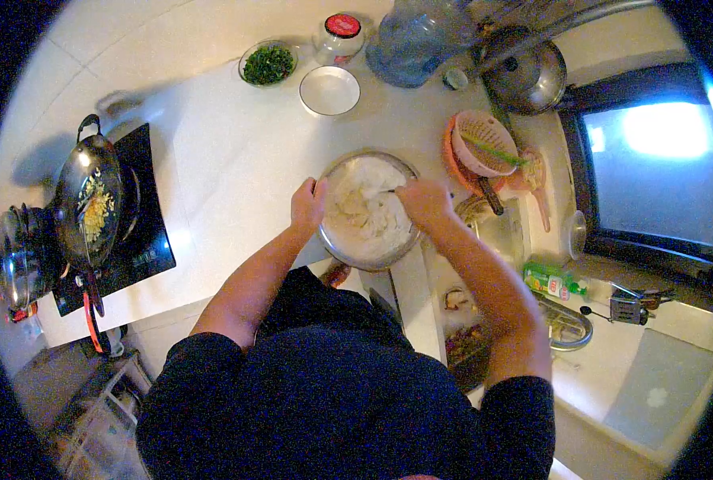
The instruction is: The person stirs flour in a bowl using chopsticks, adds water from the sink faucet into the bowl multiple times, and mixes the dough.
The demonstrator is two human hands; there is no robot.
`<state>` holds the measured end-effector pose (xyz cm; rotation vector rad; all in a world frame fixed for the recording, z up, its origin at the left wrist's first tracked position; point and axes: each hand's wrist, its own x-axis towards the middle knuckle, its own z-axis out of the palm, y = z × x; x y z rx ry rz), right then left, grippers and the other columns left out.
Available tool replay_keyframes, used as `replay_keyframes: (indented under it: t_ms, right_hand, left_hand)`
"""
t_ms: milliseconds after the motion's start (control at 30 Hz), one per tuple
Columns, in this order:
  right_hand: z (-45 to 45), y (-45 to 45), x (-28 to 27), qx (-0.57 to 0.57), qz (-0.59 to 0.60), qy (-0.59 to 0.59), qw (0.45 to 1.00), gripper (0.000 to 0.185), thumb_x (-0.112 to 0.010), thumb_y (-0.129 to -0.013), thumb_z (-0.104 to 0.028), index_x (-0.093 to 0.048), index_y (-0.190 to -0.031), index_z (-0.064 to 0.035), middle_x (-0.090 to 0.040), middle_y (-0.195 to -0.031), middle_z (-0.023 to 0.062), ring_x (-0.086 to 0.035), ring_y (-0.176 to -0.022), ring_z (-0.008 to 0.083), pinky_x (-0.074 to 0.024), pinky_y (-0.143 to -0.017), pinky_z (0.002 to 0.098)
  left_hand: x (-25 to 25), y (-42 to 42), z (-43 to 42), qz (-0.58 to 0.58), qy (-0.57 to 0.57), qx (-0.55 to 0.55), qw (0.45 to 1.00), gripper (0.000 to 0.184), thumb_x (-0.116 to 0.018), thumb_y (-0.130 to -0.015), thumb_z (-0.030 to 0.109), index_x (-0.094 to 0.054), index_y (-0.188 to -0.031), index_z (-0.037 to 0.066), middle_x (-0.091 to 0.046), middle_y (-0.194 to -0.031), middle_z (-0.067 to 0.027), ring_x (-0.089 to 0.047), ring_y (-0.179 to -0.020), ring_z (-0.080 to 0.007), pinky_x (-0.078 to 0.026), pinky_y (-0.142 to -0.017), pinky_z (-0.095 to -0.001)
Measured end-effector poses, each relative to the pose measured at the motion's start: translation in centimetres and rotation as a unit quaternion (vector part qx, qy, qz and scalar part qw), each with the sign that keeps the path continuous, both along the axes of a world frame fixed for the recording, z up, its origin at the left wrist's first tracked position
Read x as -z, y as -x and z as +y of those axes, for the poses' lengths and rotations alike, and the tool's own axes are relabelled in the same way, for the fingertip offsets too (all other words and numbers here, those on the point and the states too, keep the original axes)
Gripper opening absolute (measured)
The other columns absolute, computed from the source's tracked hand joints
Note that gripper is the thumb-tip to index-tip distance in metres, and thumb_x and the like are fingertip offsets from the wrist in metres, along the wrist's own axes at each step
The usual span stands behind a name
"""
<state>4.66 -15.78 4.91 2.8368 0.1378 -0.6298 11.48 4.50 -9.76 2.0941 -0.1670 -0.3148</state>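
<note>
A round metal bowl (370, 261) stands on the white counter in front of me. In it lies white flour (388, 220), with yellowish, wetter clumps towards the left. My left hand (307, 203) is closed on the bowl's left rim, thumb up. Over the right rim, my right hand (425, 202) is closed in a fist around a thin utensil; only a short dark bit shows at the flour, so its kind is unclear.
To the left, a wok (92, 200) with chopped yellowish food sits on a black cooktop (155, 232). Behind the bowl are a white dish (330, 90), chopped greens (268, 64) and a red-lidded jar (339, 44). A pink colander (486, 144) and sink (504, 232) lie right.
</note>
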Motion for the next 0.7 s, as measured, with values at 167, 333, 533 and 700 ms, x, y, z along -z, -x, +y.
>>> replay_keyframes:
  t_ms: [167, 333, 533, 700]
  right_hand:
    - [-2.6, 1.3, -1.4, -0.015, 0.075, 0.057, 0.995, 0.015, -0.054, -0.073, -0.012, -0.066, -0.081, -0.0094, -0.062, -0.075, 0.0144, -0.063, -0.074, 0.0293, -0.0506, -0.061, 0.0425]
    - [-3.1, 7.8, 1.2, -0.008, 0.117, 0.007, 0.993, 0.014, -0.053, -0.073, -0.01, -0.065, -0.08, -0.0056, -0.062, -0.078, 0.0184, -0.062, -0.078, 0.0316, -0.0501, -0.066, 0.044]
    - [1.9, 8.8, 3.3, 0.179, 0.147, -0.294, 0.927, 0.022, -0.052, -0.078, -0.015, -0.065, -0.095, -0.0092, -0.062, -0.088, 0.0189, -0.061, -0.082, 0.032, -0.048, -0.073, 0.0432]
    - [4.0, 6.5, 5.5, 0.307, -0.012, -0.371, 0.876, 0.023, -0.051, -0.083, -0.024, -0.064, -0.102, -0.0184, -0.062, -0.09, 0.0167, -0.06, -0.084, 0.0326, -0.0475, -0.075, 0.0416]
  left_hand:
    - [0.5, 0.4, 0.0, 0.025, 0.055, -0.027, 0.998, 0.037, -0.053, -0.084, 0.034, -0.052, -0.073, -0.001, -0.055, -0.064, -0.0178, -0.053, -0.059, -0.0303, -0.041, -0.057, -0.0395]
    - [0.8, 0.6, -0.5, 0.058, 0.097, -0.08, 0.99, 0.041, -0.055, -0.083, 0.036, -0.051, -0.068, -0.001, -0.051, -0.058, -0.0134, -0.048, -0.054, -0.0218, -0.039, -0.053, -0.036]
    - [0.0, 0.5, -0.6, 0.088, 0.064, -0.067, 0.992, 0.04, -0.053, -0.084, 0.037, -0.052, -0.068, 0.0, -0.052, -0.059, -0.0136, -0.05, -0.055, -0.0235, -0.04, -0.054, -0.0363]
    - [0.2, 0.3, -0.5, 0.049, 0.063, -0.033, 0.996, 0.038, -0.05, -0.086, 0.035, -0.052, -0.074, -0.001, -0.055, -0.064, -0.0161, -0.052, -0.059, -0.0261, -0.041, -0.057, -0.0378]
